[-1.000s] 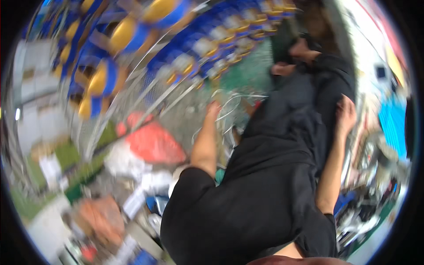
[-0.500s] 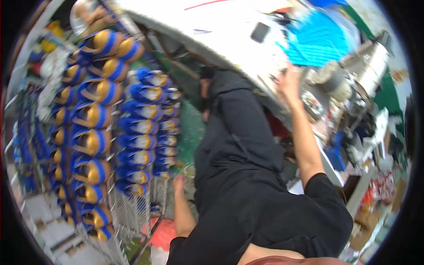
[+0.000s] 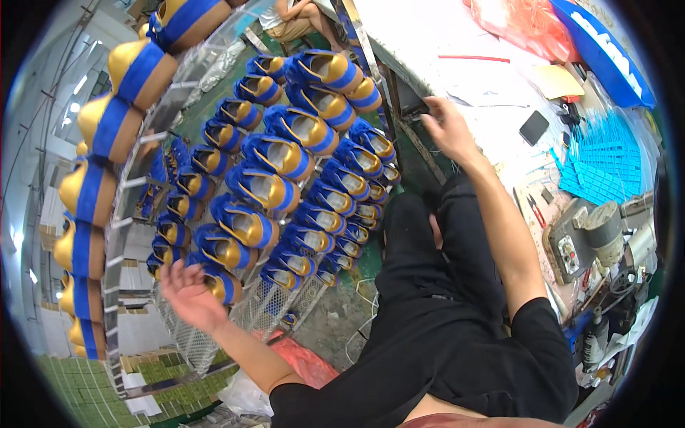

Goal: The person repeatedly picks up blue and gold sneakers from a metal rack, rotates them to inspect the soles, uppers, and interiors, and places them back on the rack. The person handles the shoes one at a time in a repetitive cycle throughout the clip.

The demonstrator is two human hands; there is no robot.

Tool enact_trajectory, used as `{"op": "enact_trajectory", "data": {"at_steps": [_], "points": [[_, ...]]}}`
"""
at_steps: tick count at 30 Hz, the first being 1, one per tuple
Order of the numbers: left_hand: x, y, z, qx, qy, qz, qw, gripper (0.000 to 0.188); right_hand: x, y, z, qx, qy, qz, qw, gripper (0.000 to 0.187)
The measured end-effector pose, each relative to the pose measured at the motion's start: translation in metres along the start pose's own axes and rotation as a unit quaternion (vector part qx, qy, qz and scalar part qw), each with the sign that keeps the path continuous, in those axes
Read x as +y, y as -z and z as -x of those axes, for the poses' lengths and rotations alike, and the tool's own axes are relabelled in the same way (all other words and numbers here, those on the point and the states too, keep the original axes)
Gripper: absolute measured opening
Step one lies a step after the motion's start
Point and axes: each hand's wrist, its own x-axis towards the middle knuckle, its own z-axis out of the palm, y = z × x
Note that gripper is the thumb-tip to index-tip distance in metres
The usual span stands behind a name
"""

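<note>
My left hand (image 3: pixel 191 296) reaches out to the left with its fingers spread and nothing in it. It is nearest to the lower rows of a rack full of blue and gold shoes with tan soles; one shoe (image 3: pixel 242 222) sits just above and right of it. Whether the fingertips touch a shoe, I cannot tell. My right hand (image 3: pixel 449 128) hovers by the edge of the white worktable (image 3: pixel 492 135), fingers apart and holding nothing.
A nearer rack (image 3: pixel 118 235) carries more shoes at the far left. On the worktable lie a phone (image 3: pixel 534 128), blue plastic ties (image 3: pixel 606 164), a blue bin (image 3: pixel 606 53) and a red bag (image 3: pixel 524 25). A machine (image 3: pixel 581 235) stands at right. Another person (image 3: pixel 296 18) sits beyond the racks.
My view has swung left toward the racks. My left hand has risen from beside my body and stretched out toward the shoes. My right hand has come away from beside the machine.
</note>
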Motion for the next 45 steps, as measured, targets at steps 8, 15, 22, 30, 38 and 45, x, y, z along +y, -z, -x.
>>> {"op": "enact_trajectory", "data": {"at_steps": [8, 15, 22, 30, 38, 45], "points": [[0.039, -0.057, -0.07, 0.197, -0.06, 0.098, 0.974, 0.073, -0.038, -0.09, -0.205, 0.076, 0.168, -0.148, 0.972, 0.045], [0.005, -0.009, -0.114, -0.143, -0.065, 0.037, 0.987, 0.045, -0.016, -0.134, -0.249, 0.105, 0.12, -0.169, 0.973, 0.037], [0.008, -0.085, -0.092, 0.079, 0.076, 0.08, 0.991, 0.057, -0.007, -0.199, -0.309, -0.034, 0.093, -0.109, 0.989, 0.047], [-0.021, -0.139, -0.093, 0.31, 0.104, 0.077, 0.942, 0.057, -0.068, -0.186, -0.321, -0.106, 0.119, 0.076, 0.984, 0.058], [0.001, -0.157, -0.086, 0.281, 0.202, 0.04, 0.937, 0.05, -0.247, -0.202, -0.195, -0.367, -0.235, -0.528, 0.729, 0.054], [0.241, 0.046, 0.048, 0.505, -0.213, -0.656, 0.518, 0.024, -0.295, -0.262, -0.157, -0.222, -0.265, -0.661, 0.666, 0.039]]}}
